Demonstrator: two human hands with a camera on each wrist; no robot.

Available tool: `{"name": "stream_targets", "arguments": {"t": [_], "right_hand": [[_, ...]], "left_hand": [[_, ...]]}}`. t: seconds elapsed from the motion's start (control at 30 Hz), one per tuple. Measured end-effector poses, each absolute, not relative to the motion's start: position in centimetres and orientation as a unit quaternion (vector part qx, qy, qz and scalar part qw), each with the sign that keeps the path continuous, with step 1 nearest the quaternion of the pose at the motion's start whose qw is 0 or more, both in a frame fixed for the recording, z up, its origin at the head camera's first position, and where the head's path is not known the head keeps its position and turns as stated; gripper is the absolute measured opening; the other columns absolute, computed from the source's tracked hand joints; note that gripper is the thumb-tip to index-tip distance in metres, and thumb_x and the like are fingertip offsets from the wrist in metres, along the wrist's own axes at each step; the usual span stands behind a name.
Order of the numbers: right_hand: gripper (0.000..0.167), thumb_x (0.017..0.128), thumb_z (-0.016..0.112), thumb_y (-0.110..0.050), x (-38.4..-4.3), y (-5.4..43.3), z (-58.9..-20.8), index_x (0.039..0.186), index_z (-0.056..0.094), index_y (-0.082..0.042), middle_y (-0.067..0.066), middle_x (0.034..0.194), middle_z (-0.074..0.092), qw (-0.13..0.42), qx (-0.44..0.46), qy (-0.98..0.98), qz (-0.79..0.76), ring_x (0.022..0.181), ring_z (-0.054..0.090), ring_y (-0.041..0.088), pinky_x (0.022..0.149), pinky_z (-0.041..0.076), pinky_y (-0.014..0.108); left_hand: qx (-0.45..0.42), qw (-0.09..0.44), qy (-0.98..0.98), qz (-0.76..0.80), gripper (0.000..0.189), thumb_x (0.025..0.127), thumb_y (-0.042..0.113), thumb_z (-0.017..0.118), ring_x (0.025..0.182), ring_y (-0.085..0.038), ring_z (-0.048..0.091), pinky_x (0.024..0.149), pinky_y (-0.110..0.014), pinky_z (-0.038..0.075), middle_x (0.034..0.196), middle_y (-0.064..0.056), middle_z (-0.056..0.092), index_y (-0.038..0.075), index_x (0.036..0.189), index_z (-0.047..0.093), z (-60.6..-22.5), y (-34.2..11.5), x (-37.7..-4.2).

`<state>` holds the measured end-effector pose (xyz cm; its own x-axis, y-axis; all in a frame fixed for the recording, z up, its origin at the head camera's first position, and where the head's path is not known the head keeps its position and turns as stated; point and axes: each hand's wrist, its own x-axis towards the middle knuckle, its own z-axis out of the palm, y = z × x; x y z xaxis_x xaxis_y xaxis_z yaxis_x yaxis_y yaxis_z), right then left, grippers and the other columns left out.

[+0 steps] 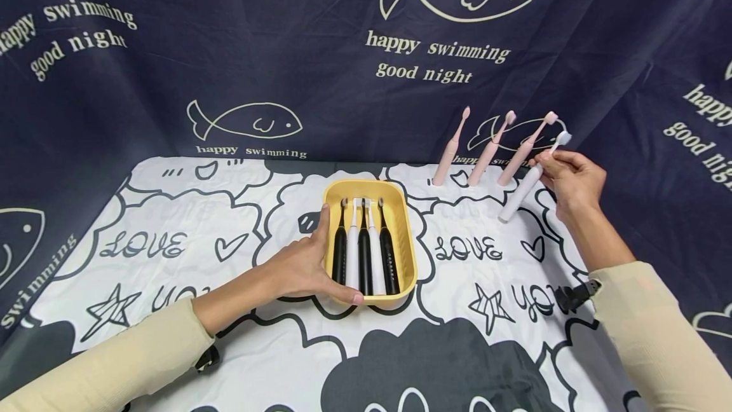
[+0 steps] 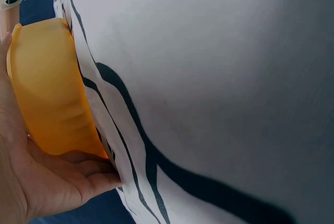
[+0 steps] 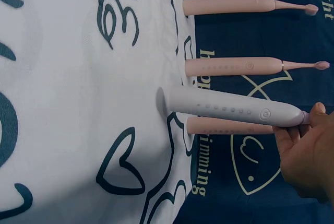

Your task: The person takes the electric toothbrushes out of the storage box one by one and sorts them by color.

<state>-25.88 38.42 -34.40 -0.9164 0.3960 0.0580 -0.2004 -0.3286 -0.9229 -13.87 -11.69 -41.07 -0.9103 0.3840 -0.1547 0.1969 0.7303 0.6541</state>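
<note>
The tray (image 1: 409, 243) sits on the tablecloth (image 1: 197, 208) in front of the curtain (image 1: 320, 49), with five toothbrushes (image 1: 365, 259) side by side in it and the left hand (image 1: 305, 266) at its left side. Behind and right of the tray, three toothbrushes (image 1: 483, 163) stand in a row; farther right are the right hand (image 1: 574, 183) and another toothbrush (image 1: 521, 196) in its grip.

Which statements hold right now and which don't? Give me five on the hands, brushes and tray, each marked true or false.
1. The left hand grips the tray. True.
2. The tray holds only black brushes. False: it holds three black brushes and two white ones.
3. The right hand pinches a white brush near its head. True.
4. Three pink brushes stand on the cloth. True.
5. The pink brushes stand heads down. False: their heads point up.
</note>
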Motion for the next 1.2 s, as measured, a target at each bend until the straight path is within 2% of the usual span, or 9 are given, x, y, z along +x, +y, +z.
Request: {"name": "stream_targets", "arguments": {"t": [0.23,0.43,0.73,0.97,1.2], "right_hand": [[0.017,0.094,0.079,0.017,-26.3,38.6,-34.6,0.098,0.080,0.001,0.007,0.079,0.085,0.223,-0.112,-0.530,0.810,0.069,0.083,0.017,0.066,0.066,0.025],[0.018,0.092,0.081,0.018,-26.7,38.8,-35.0,0.101,0.078,0.003,0.006,0.078,0.085,0.258,-0.119,-0.521,0.805,0.068,0.082,0.017,0.067,0.066,0.023],[0.017,0.090,0.087,0.011,-27.3,39.0,-35.4,0.100,0.080,-0.002,0.001,0.077,0.084,0.275,-0.127,-0.546,0.781,0.070,0.082,0.013,0.067,0.064,0.020],[0.018,0.090,0.089,0.011,-27.7,38.9,-35.7,0.101,0.081,0.000,0.001,0.077,0.084,0.294,-0.131,-0.550,0.771,0.070,0.081,0.013,0.067,0.064,0.019],[0.016,0.090,0.089,0.011,-27.9,39.0,-35.8,0.099,0.082,-0.001,0.001,0.076,0.083,0.300,-0.130,-0.544,0.772,0.070,0.081,0.014,0.066,0.063,0.019]], "left_hand": [[0.154,0.143,0.920,0.330,0.187,0.054,0.089,0.098,0.132,-0.032,0.070,0.110,-0.054,0.058,0.158,-0.029,0.064,0.022,0.179,-0.024,-41.2,-11.7,-13.9],[0.156,0.143,0.919,0.332,0.187,0.054,0.089,0.098,0.133,-0.032,0.070,0.111,-0.054,0.058,0.159,-0.029,0.063,0.022,0.179,-0.025,-41.2,-11.7,-13.8],[0.155,0.143,0.920,0.331,0.187,0.054,0.089,0.098,0.129,-0.031,0.071,0.110,-0.053,0.058,0.157,-0.029,0.064,0.021,0.179,-0.023,-41.1,-11.7,-13.9],[0.156,0.143,0.918,0.336,0.188,0.054,0.088,0.098,0.132,-0.031,0.070,0.112,-0.054,0.058,0.164,-0.027,0.059,0.021,0.179,-0.024,-41.3,-11.7,-13.9],[0.156,0.143,0.919,0.332,0.188,0.053,0.089,0.098,0.130,-0.031,0.070,0.111,-0.053,0.058,0.160,-0.028,0.062,0.021,0.180,-0.022,-41.1,-11.7,-13.9]]}}
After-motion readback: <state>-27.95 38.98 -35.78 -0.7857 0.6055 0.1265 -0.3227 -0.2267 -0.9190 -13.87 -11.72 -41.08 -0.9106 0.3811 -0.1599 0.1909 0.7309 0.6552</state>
